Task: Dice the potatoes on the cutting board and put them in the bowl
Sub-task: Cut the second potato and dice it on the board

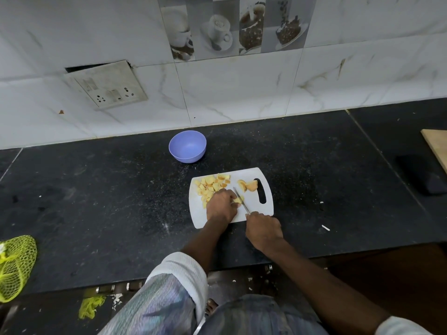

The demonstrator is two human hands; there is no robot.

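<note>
The board [254, 204] lies on the worktop [121, 201]. The bowl [187, 146] sits behind it, near the wall [242, 93]. Cut bits [210, 186] lie on the board's left part, and bigger pieces [248, 185] lie to the right, by the handle hole [262, 191]. A net bag [14, 264] lies far left.

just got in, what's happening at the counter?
A person is dicing potato on the white cutting board. The left hand holds a potato piece steady while the right hand has its grip on a knife cutting into it. A pile of diced cubes sits on the board, larger chunks wait uncut, and the purple bowl holds nothing yet.
</note>
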